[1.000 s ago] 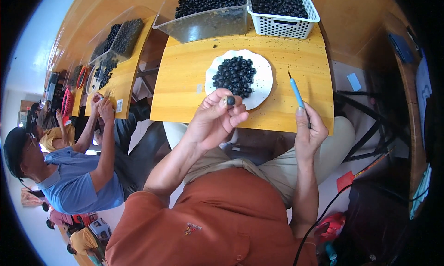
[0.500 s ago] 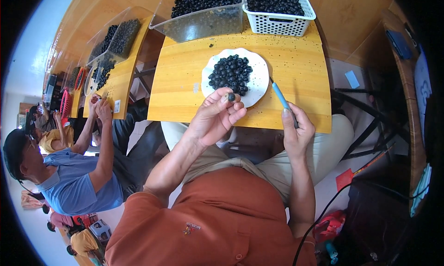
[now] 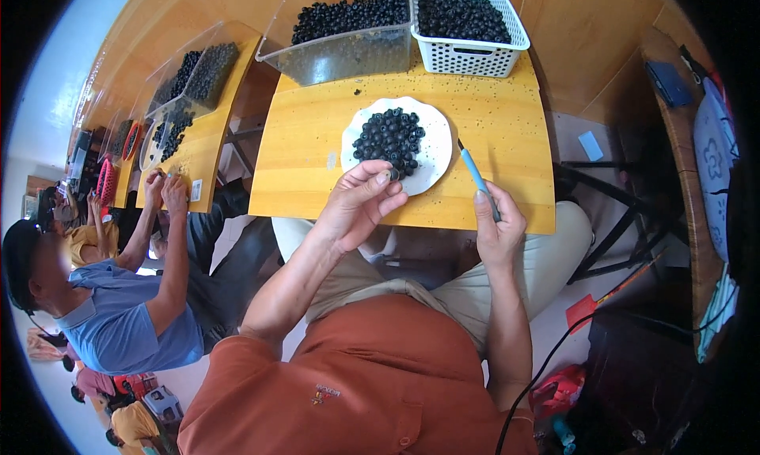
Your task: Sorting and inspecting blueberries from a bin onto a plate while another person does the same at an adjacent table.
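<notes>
Between the thumb and fingers of my left hand (image 3: pixel 356 209) is a small dark round bead (image 3: pixel 394 175), mostly covered by the fingertips. It is held over the near edge of a white scalloped plate (image 3: pixel 433 166). On that plate lies a heap of black beads (image 3: pixel 388 138), several showing holes. My right hand (image 3: pixel 500 229) is closed around a slim pen-like tool (image 3: pixel 473 171) with a light blue shaft and a thin dark tip. The tip points up and away, just right of the plate, apart from the bead.
At the table's (image 3: pixel 301 142) far side stand a clear plastic bin (image 3: pixel 348 57) and a white perforated basket (image 3: pixel 467 57), both holding black beads. Dark crumbs dot the wood. A co-worker in a blue shirt (image 3: pixel 131 316) sits left at another table (image 3: pixel 207 134). A black cable (image 3: pixel 546 368) runs at right.
The whole view has shifted slightly. The bead in my left fingers shows less than before, more covered by the fingertips. My right hand still grips the tool, with little movement.
</notes>
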Action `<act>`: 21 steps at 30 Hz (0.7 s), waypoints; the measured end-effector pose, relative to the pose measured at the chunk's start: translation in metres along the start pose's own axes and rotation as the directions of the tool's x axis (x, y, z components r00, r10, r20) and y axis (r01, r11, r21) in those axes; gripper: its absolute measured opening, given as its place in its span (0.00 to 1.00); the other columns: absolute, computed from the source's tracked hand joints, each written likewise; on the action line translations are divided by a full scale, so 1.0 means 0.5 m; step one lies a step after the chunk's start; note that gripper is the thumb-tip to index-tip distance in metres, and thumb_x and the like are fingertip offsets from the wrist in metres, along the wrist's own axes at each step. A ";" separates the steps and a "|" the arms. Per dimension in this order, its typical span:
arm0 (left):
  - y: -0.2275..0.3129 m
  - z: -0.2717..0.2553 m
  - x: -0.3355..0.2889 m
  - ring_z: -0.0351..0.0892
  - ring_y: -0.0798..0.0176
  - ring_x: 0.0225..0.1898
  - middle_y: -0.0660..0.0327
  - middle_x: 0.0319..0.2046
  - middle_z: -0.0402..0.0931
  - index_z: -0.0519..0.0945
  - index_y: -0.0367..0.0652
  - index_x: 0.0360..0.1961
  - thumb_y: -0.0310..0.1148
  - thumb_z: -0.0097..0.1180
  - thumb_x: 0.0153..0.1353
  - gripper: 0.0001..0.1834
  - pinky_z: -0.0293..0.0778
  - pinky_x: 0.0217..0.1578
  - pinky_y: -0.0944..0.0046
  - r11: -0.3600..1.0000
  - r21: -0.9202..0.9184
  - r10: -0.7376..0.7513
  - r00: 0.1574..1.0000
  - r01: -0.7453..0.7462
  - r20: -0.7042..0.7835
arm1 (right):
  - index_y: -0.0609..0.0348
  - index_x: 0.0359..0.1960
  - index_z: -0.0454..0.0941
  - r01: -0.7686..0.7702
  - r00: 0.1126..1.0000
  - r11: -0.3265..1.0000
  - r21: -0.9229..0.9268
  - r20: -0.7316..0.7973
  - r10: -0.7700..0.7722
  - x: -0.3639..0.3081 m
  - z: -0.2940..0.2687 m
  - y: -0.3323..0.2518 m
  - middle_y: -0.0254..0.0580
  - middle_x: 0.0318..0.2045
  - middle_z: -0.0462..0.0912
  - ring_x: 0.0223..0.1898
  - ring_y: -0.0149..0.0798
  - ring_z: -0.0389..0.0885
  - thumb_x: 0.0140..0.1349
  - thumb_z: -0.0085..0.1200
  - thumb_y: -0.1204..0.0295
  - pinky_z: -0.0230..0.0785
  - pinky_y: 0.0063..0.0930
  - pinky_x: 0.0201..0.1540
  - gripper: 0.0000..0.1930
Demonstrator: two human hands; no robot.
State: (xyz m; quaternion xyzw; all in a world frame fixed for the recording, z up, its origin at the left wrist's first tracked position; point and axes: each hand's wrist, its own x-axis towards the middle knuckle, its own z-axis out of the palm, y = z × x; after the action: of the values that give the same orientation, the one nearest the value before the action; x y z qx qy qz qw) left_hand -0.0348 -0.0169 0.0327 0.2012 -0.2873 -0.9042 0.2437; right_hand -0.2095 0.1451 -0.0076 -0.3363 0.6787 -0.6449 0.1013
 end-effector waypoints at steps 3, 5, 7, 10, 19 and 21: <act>0.009 0.007 0.011 0.82 0.65 0.39 0.61 0.36 0.80 0.80 0.42 0.44 0.25 0.58 0.63 0.08 0.82 0.46 0.60 0.990 0.130 0.048 0.999 -0.046 -0.009 | 0.69 0.43 0.79 0.023 1.000 0.999 0.029 -0.008 -0.023 0.002 0.000 -0.005 0.32 0.23 0.77 0.26 0.23 0.70 0.66 0.58 0.65 0.64 0.19 0.28 0.16; 0.017 0.016 0.023 0.81 0.66 0.38 0.61 0.36 0.80 0.79 0.40 0.43 0.24 0.57 0.63 0.07 0.82 0.45 0.61 0.968 0.238 0.091 0.996 -0.085 -0.015 | 0.68 0.44 0.79 0.003 1.000 1.000 0.016 -0.009 -0.003 -0.001 0.003 0.001 0.32 0.23 0.76 0.25 0.22 0.69 0.66 0.57 0.64 0.63 0.19 0.27 0.16; 0.028 0.026 0.041 0.81 0.67 0.38 0.62 0.36 0.80 0.79 0.39 0.43 0.24 0.57 0.63 0.07 0.82 0.45 0.62 0.952 0.291 0.106 0.994 -0.100 -0.006 | 0.68 0.43 0.79 0.013 1.000 1.000 0.005 -0.007 -0.013 0.000 0.004 -0.006 0.32 0.22 0.76 0.25 0.22 0.69 0.66 0.58 0.63 0.62 0.19 0.26 0.16; 0.055 0.060 0.095 0.80 0.67 0.37 0.62 0.36 0.79 0.79 0.38 0.42 0.25 0.58 0.63 0.08 0.81 0.43 0.65 0.904 0.410 0.141 0.990 -0.119 -0.025 | 0.68 0.43 0.79 0.014 1.000 0.999 -0.032 0.011 -0.014 -0.001 0.001 -0.008 0.33 0.22 0.76 0.24 0.23 0.69 0.66 0.57 0.64 0.63 0.21 0.26 0.16; 0.159 0.209 0.376 0.80 0.67 0.35 0.58 0.39 0.79 0.78 0.33 0.45 0.24 0.57 0.62 0.11 0.80 0.38 0.69 0.621 0.679 0.450 0.887 -0.393 0.102 | 0.68 0.42 0.79 0.033 0.999 0.999 0.042 -0.024 -0.032 -0.011 0.008 0.003 0.32 0.24 0.77 0.26 0.23 0.70 0.65 0.58 0.66 0.65 0.21 0.28 0.15; 0.149 0.189 0.376 0.80 0.68 0.34 0.59 0.37 0.79 0.78 0.33 0.43 0.23 0.57 0.62 0.09 0.80 0.38 0.69 0.541 0.745 0.468 0.876 -0.391 0.119 | 0.69 0.42 0.79 0.029 0.999 0.999 0.043 -0.038 -0.027 -0.012 0.006 0.005 0.32 0.24 0.78 0.26 0.23 0.70 0.65 0.58 0.66 0.65 0.21 0.29 0.15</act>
State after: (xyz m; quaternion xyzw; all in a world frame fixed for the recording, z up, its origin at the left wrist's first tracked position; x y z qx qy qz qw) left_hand -0.2084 -0.1351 0.1080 0.2488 -0.6618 -0.6052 0.3658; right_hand -0.2039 0.1461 -0.0120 -0.3315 0.6616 -0.6670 0.0870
